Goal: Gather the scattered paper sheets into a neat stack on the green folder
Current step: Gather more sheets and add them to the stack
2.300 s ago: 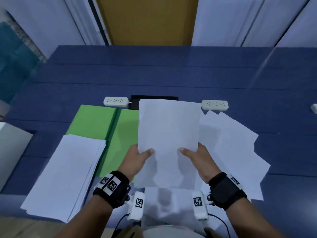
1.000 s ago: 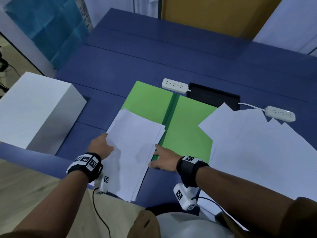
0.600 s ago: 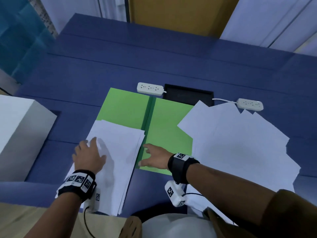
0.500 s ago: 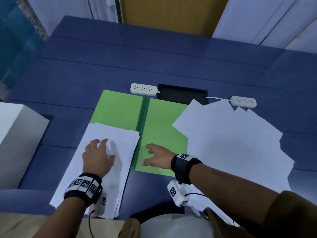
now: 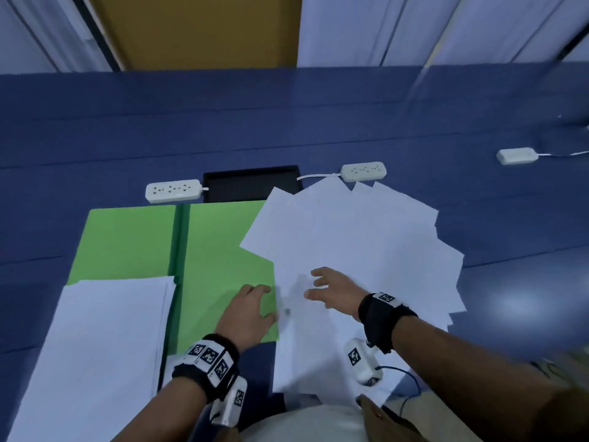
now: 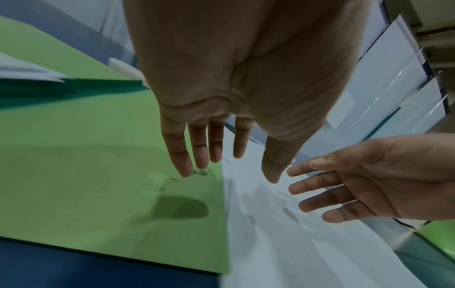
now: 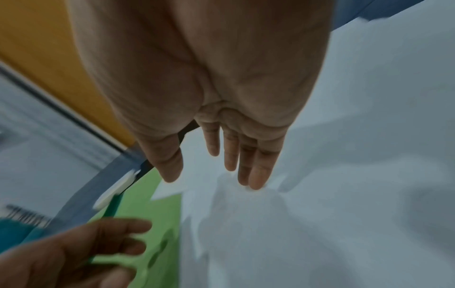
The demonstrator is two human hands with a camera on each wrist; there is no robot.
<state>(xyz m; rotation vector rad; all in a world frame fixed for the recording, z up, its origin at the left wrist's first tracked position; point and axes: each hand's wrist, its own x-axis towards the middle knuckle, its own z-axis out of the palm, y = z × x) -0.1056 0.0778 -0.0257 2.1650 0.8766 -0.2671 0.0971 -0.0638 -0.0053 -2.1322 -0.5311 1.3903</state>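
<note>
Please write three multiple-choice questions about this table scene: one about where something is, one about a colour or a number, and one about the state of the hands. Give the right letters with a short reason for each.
1. Where does the neat stack of paper lie?
A. on the left half of the green folder, reaching over its near edge
B. on the black tray
C. under the right hand

2. How many white power strips show in the head view?
A. one
B. three
C. five

3. How are the two hands?
A. both closed on one sheet
B. both open, holding nothing
C. left open, right a fist

Answers: 1 A, the stack covers the folder's left near part. 2 B, one strip beside the black tray, one behind the scattered sheets, one far right. 3 B, the left hand and right hand spread straight fingers above folder and sheets.
</note>
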